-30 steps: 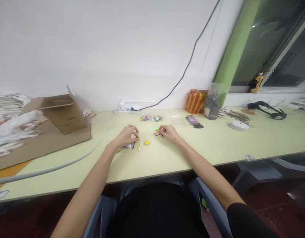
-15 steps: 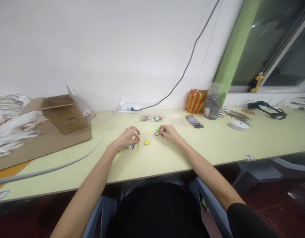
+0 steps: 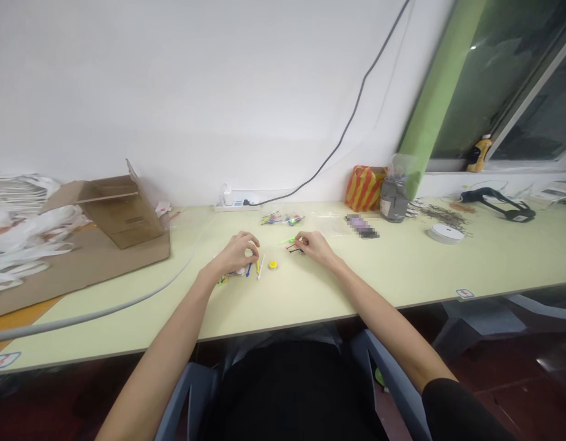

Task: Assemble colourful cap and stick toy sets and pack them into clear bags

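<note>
At the table's middle, my left hand (image 3: 239,252) has its thumb and fingertip pinched on the upper end of a small yellow stick (image 3: 258,268). A blue stick with an arrow-like tip (image 3: 249,270) and a white one (image 3: 261,268) lie on either side of it. More small coloured pieces (image 3: 223,279) are partly under this hand. My right hand (image 3: 313,246) is closed in a pinch beside red, black and green sticks (image 3: 290,241); its fingers hide what they grip. Between both hands sits a small round yellow piece (image 3: 273,265).
Plastic bags with colourful pieces (image 3: 282,218) lie behind the hands, near a power strip (image 3: 237,207). A cardboard box (image 3: 120,211) stands left, with a grey cable (image 3: 127,304) crossing in front. Rightward are a pixelated flat object (image 3: 362,226), a striped bag (image 3: 364,187) and a white spool (image 3: 445,233).
The left hand has shifted very slightly, and the yellow stick's lower end has moved a little. The right hand stays almost where it was.
</note>
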A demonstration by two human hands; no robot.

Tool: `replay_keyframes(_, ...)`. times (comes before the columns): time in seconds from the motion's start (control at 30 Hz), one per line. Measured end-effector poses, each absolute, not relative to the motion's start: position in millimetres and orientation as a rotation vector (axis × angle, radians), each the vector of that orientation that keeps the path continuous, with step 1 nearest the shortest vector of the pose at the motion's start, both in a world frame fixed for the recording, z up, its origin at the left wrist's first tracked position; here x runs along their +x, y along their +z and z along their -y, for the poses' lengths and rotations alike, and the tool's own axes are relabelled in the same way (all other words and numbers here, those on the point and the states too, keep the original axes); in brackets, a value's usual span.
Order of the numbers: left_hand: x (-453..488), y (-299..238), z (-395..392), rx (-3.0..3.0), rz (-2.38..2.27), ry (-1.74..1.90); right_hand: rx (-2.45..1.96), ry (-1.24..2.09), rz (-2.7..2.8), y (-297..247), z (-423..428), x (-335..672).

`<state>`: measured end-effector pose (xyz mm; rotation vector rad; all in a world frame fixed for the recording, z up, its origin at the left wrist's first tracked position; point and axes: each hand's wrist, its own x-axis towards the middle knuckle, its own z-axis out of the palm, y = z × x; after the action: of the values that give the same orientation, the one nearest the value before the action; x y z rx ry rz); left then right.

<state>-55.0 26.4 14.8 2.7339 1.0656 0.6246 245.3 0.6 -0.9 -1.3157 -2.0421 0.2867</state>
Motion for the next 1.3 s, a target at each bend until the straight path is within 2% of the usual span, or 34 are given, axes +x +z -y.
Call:
replay_keyframes(0.63, -32.7, 25.7, -12.5, 2.556, -0.954, 1.015, -1.062, 0.381, 2.100, -15.1, 12.5, 207.4)
replay_keyframes(1.3, -23.1, 22.2, -4.9, 2.252, -0.819, 0.945, -0.997, 0.359, 2.056, -18.0, 18.1, 193.0)
